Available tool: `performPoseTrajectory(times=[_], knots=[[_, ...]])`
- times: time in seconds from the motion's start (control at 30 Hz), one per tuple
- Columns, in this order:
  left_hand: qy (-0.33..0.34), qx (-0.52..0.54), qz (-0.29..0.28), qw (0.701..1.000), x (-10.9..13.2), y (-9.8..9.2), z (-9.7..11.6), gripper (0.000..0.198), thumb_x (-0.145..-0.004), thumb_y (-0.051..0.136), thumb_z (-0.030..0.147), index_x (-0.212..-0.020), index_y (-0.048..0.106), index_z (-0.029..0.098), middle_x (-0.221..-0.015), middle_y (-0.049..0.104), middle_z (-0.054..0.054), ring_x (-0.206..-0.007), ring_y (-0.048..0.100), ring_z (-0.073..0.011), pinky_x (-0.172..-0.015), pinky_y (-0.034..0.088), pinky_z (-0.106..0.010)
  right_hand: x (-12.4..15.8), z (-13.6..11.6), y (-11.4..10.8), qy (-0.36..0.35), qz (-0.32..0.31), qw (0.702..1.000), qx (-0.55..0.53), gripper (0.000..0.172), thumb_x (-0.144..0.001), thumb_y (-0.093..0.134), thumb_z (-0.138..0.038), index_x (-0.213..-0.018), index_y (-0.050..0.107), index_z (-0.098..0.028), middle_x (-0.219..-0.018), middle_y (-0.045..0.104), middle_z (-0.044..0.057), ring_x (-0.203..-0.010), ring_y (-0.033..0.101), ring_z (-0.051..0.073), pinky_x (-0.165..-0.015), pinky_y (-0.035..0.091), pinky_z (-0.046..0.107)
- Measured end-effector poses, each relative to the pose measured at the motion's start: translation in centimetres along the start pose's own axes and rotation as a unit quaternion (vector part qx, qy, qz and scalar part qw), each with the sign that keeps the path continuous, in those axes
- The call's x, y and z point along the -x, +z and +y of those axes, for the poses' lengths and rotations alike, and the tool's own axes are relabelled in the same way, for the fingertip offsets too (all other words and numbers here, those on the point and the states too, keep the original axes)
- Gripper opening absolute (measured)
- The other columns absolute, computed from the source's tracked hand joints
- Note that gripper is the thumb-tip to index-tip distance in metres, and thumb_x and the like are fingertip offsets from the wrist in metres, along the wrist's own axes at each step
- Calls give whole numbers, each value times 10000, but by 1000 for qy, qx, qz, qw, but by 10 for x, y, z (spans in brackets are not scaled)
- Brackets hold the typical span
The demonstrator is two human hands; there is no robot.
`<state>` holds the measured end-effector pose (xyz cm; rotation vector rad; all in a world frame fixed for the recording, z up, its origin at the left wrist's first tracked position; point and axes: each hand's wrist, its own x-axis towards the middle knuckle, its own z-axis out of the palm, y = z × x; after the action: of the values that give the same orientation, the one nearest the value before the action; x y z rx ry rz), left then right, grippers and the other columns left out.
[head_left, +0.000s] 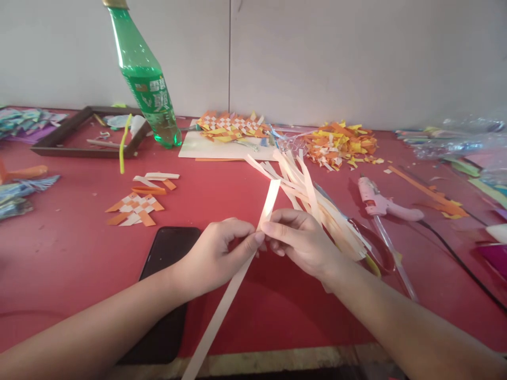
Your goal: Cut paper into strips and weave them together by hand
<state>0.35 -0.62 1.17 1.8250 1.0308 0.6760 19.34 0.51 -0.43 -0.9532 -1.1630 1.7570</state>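
A long pale paper strip (225, 309) runs slantwise between my hands, one end up by the fingers and the rest hanging down past the table's front edge. My left hand (222, 250) pinches it between thumb and forefinger. From the other side my right hand (299, 237) grips the same strip, its fingertips close to the left thumb. Just behind the right hand lies a loose bundle of pale paper strips (304, 187), with scissors (376, 245) partly hidden beneath. Under my left forearm is a black phone (170, 248). A small orange-and-white woven paper piece (134, 208) lies to the left.
A green bottle (148, 89) stands at the back left beside a dark frame (51, 150). Woven paper (233, 126) and a heap of orange and yellow scraps (343, 142) lie along the wall. A glue gun (386, 203) with a cord rests on the right.
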Motion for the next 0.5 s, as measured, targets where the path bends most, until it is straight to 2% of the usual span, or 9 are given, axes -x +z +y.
performPoseTrajectory(times=[0.17, 0.5], knots=[[-9, 12, -9, 1000, 0, -1, 3, 323, -968, 459, 319, -750, 642, 167, -729, 666, 0, -715, 601, -112, -708, 451, -216, 0, -4, -1, 19, 26, 999, -26, 182, -758, 788, -291, -650, 685, -187, -588, 617, -31, -474, 496, 57, -447, 357, 206], [21, 2, -18, 1000, 0, -3, 2, 332, -952, 492, 291, -728, 691, 150, -636, 627, 5, -662, 552, -102, -686, 429, -212, -1, -6, 2, 40, 29, 998, -44, 254, -703, 822, -298, -578, 642, -171, -566, 619, -32, -443, 472, 42, -414, 311, 181]])
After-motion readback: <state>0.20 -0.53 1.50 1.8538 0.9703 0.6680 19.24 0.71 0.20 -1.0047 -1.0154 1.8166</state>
